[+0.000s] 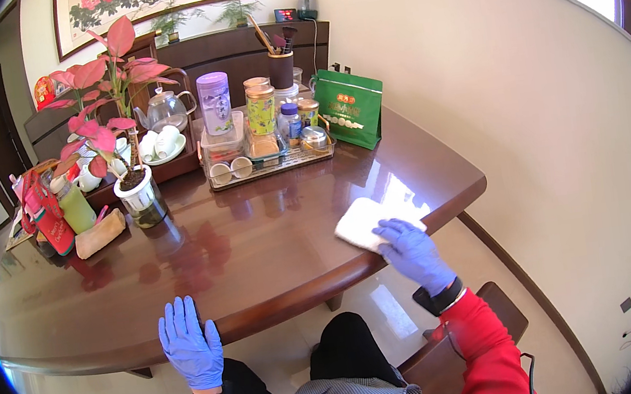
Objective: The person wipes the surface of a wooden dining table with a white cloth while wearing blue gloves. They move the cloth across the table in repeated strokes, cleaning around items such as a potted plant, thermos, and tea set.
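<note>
Both my hands wear blue-violet gloves. My right hand (409, 250) lies on a folded white cloth (366, 222), pressing it to the glossy brown table (274, 241) near its front edge on the right. The fingers rest over the cloth's near right corner, and the thumb is hard to make out. My left hand (191, 341) lies flat at the table's front edge, fingers stretched out and holding nothing. A bright window reflection shows on the tabletop just beyond the cloth.
Left of centre stands a pink-leaved plant in a white pot (135, 191). Beside it are a tan pouch (101, 233) and bottles. A tray (273, 169) carries tins, jars and cups; a green bag (350, 110) stands to its right. A brown chair (460, 345) sits at lower right.
</note>
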The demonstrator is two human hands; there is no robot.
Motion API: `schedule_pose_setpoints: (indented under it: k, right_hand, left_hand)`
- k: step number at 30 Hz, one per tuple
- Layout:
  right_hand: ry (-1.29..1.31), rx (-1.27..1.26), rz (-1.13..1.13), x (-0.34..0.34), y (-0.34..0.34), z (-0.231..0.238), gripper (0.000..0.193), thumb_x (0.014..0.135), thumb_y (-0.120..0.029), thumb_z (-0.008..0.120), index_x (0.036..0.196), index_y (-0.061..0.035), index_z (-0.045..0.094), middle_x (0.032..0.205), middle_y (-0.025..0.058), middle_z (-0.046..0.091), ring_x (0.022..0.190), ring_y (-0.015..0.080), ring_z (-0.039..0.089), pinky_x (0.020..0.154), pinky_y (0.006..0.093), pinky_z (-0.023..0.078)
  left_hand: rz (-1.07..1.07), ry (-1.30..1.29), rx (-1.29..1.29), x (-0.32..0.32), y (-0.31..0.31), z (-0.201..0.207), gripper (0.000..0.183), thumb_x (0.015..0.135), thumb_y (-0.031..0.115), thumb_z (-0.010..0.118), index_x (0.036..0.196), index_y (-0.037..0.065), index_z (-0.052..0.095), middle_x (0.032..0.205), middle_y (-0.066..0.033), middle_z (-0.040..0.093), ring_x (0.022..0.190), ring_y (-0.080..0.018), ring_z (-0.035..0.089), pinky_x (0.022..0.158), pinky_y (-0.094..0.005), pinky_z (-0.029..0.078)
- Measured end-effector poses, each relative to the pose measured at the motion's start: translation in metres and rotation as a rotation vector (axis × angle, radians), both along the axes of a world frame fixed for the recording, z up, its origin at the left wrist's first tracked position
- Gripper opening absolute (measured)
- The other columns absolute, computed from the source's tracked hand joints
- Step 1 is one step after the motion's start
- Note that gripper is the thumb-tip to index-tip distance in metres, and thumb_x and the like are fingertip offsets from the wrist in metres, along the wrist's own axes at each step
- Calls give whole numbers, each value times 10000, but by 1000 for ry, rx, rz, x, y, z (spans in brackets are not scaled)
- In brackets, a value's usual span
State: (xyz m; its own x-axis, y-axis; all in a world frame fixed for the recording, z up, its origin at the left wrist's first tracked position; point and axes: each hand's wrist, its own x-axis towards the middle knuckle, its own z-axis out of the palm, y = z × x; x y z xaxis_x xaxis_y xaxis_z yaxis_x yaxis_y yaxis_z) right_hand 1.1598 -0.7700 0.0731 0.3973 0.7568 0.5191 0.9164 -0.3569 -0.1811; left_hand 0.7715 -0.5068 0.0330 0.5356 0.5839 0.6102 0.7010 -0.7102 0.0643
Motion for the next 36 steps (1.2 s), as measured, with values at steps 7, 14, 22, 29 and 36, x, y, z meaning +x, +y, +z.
schedule_pose_setpoints:
  k: [7, 14, 22, 29, 36]
  right_hand:
    - [106, -148, -171, 71, -3, 14, 400, 995, -271, 650, 1349, -93, 707, 1396, 168, 684, 1317, 369, 618, 1138, 452, 474]
    - [89, -180, 120, 20, 58, 14, 414, 1017, -261, 607, 1388, -89, 676, 1450, 188, 640, 1352, 387, 585, 1165, 465, 456]
    - [71, -173, 338, -33, 55, 13, 431, 1025, -260, 644, 1426, -101, 643, 1458, 181, 635, 1388, 393, 560, 1181, 471, 439]
    - [156, -174, -8, 32, 30, 20, 417, 1012, -245, 636, 1403, -106, 681, 1450, 181, 650, 1365, 369, 583, 1174, 445, 455]
    - [118, -212, 88, 20, 69, 18, 414, 1014, -270, 625, 1390, -109, 692, 1481, 168, 633, 1377, 366, 579, 1184, 448, 447]
  left_hand:
    - [3, -10, -2, 0, 0, -1, 599, 1030, 354, 571, 1556, 69, 540, 1575, -163, 553, 1477, -381, 480, 1260, -536, 306]
    - [-4, -6, 15, -1, 0, 0, 607, 1020, 356, 584, 1550, 62, 544, 1562, -175, 561, 1467, -385, 490, 1252, -539, 318]
    - [-11, -7, 20, 0, 1, 1, 611, 1019, 366, 585, 1547, 61, 546, 1558, -176, 563, 1460, -393, 494, 1246, -548, 325]
    - [-11, -8, 6, -2, 0, 0, 623, 1004, 372, 604, 1534, 48, 554, 1537, -188, 572, 1440, -401, 507, 1238, -549, 332]
    - [-22, -18, 19, -1, 1, 0, 614, 991, 360, 623, 1513, 40, 572, 1516, -193, 585, 1427, -398, 519, 1231, -548, 338]
